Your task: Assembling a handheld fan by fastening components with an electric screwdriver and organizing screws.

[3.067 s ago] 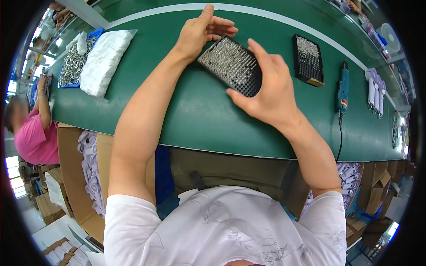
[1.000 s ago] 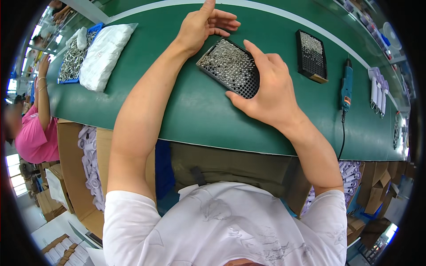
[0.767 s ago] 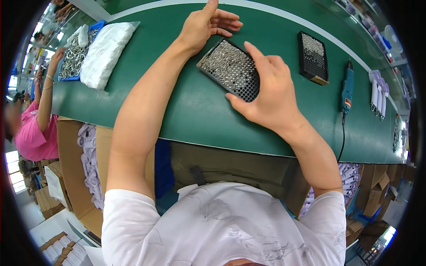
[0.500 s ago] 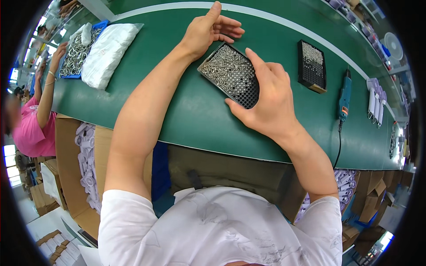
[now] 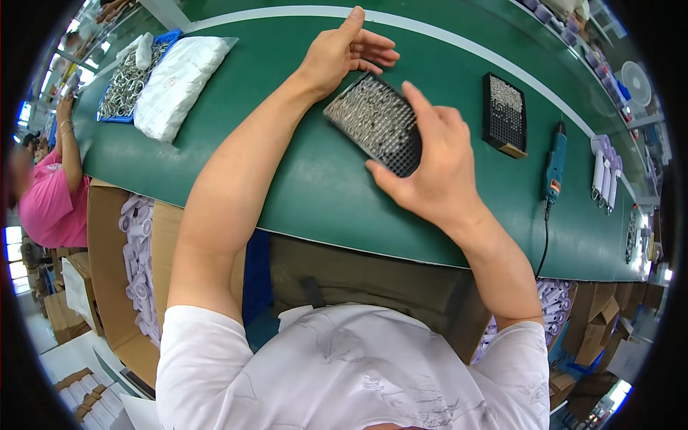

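Grip of the right hand [image 5: 438,163] is spread wide and has hold of the black tray [image 5: 403,159]: the thumb is at its near long edge, the fingers reach to its far edge, and the palm is close to its right end. This tray is in front of the person, over the middle of the green tabletop [image 5: 337,193], turned at a slant. I cannot tell if its bottom rests fully on the surface. Small silvery metal pieces [image 5: 367,107] cover most of it, a little blurred, and bare holes show toward the right end.

Near the far left corner of the tray is the left hand [image 5: 344,59], open, with thumb up and fingers loosely bent. It holds nothing that can be seen; whether its fingertips touch the tray, I cannot tell.

To the right lies a second tray [image 5: 506,136], partly filled with similar pieces. Beyond it are a teal power screwdriver [image 5: 555,166] with a black cord [image 5: 546,236], and several purple-and-white handles [image 5: 606,172]. On the left, a white bag [image 5: 179,89] lies against a blue tray [image 5: 172,36] with metal hooks [image 5: 126,89]. Below the tabletop edge, a carton [image 5: 107,251] contains pale purple parts [image 5: 140,261]. At far left is a co-worker in a pink shirt [image 5: 54,208].
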